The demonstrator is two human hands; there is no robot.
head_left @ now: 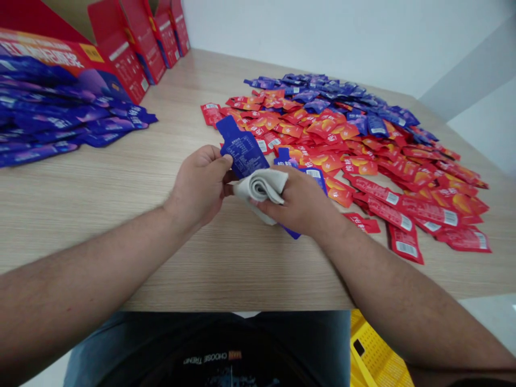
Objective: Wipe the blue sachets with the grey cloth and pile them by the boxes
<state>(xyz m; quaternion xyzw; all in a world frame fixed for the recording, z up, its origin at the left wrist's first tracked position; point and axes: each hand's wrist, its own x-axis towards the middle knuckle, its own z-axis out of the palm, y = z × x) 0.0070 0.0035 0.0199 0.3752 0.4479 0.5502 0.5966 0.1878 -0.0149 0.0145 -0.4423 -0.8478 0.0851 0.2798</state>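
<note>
While a flat blue foil sachet point(242, 150) is pinched by the left hand point(199, 185), its long axis slanting rightward, a folded off-white cloth point(260, 188) is clamped across it by the right hand point(300, 201), above the pale wood-grain table point(121, 252).

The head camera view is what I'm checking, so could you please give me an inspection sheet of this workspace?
Surface: light wood-grain table.
Job's things: blue sachet pinched by the left hand; folded off-white cloth held against it by the right hand.
Clutter: spread red sachets and blue sachets; heaped purple-blue sachets at far left.
Grippers: bare hands, no grippers.
Cables: nothing seen.
Surroundings: red cartons beside a white wall; yellow plastic object below the table edge.
</note>
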